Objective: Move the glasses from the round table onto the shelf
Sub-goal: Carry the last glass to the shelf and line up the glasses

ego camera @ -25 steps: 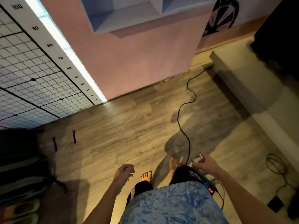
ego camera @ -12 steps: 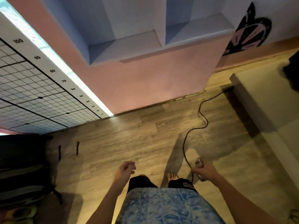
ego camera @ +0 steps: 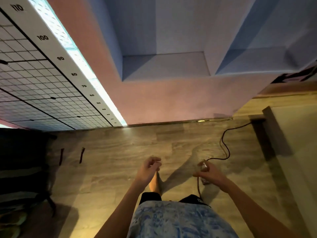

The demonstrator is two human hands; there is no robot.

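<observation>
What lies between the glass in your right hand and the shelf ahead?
Head view: mostly bare wood floor and the pink wall under the shelf. A dark cable snakes just right of that path. The glass is in the right hand.

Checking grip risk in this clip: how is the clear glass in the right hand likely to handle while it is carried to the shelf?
The glass looks clear and smooth, so probably slippery and breakable if dropped on the hard floor. It seems small, since the right hand wraps it alone, so likely light. The left hand carries nothing and could steady it.
</observation>
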